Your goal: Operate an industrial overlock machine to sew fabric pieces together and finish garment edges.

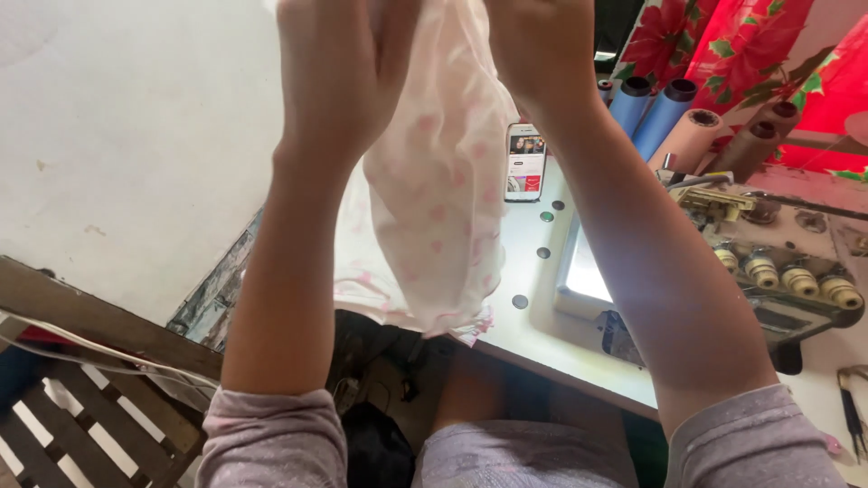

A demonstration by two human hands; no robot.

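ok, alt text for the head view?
Both hands, left and right, hold up a pale pink spotted cloth above a white sewing table. A phone lies on the table, with a sewing machine and fabric rolls to the right.

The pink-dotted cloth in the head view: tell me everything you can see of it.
The cloth is thin, pale pink fabric with scattered darker pink dots, looking soft and light. It hangs crumpled, lifted up by the left hand and the right hand, its top cut off by the frame. Its lower edge drapes over the white sewing table, near a phone.
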